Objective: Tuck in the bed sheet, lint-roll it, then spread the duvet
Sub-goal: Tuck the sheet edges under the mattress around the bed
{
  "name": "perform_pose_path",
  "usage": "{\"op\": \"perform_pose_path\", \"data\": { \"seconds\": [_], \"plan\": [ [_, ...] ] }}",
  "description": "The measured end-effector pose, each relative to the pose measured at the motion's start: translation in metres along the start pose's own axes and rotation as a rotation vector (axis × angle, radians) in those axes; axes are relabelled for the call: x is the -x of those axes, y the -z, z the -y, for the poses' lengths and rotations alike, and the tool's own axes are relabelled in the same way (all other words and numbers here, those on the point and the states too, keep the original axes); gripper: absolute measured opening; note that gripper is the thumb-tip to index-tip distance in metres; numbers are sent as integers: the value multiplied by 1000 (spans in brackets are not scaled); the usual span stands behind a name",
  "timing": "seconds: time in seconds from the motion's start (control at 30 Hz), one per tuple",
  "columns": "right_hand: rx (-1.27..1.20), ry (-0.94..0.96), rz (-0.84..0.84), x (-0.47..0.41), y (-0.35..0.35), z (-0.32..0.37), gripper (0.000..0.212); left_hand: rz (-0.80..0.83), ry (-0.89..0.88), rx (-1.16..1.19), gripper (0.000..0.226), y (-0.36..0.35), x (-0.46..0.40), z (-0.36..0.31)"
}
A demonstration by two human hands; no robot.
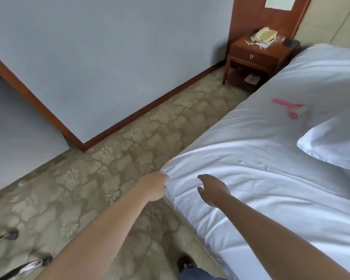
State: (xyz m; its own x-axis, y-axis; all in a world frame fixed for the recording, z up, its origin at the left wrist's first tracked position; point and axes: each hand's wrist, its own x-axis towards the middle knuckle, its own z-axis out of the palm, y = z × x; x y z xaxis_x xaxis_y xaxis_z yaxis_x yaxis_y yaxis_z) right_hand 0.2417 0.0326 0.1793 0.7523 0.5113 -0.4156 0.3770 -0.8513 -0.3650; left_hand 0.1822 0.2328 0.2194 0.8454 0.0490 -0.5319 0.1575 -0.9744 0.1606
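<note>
Now my left hand (155,185) grips the white duvet (251,178) at its corner; my right hand (212,189) hovers above it, fingers relaxed, grasping nothing.

Counts, head view:
- hands: 2, left hand (154,186) and right hand (212,188)
- bed sheet (251,150): 1, white
- lint roller (291,108): 1, pink
- pillow (331,142): 1, white, partly out of frame
- nightstand (257,59): 1, wooden, with 1 drawer
- telephone (265,35): 1, on the nightstand
- shoe (185,263): 1, dark, bottom edge
- paper notice (280,3): 1, on the wood panel
- chair-base casters: 2 visible (12,235) (47,260), bottom left
</note>
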Motion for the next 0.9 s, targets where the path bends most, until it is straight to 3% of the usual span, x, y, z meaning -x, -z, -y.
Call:
{"op": "perform_pose_path", "data": {
  "seconds": [0.23,0.37,0.5,0.7,0.9],
  "plan": [
    [-46,-125,6,-123,28,67,50,125,-106,-67,24,56,-95,101],
    [-96,-263,-63,-188,32,96,45,138,-233,-100,44,96,-160,152],
    [-125,-396,-67,-233,27,127,48,218,-357,-154,46,128,-222,194],
    [-187,-534,-85,-285,44,145,48,328,-451,-271,46,172,-299,217],
    [-318,-702,-120,-361,63,113,48,359,-553,-362,42,214,-399,197]
  ]
}}
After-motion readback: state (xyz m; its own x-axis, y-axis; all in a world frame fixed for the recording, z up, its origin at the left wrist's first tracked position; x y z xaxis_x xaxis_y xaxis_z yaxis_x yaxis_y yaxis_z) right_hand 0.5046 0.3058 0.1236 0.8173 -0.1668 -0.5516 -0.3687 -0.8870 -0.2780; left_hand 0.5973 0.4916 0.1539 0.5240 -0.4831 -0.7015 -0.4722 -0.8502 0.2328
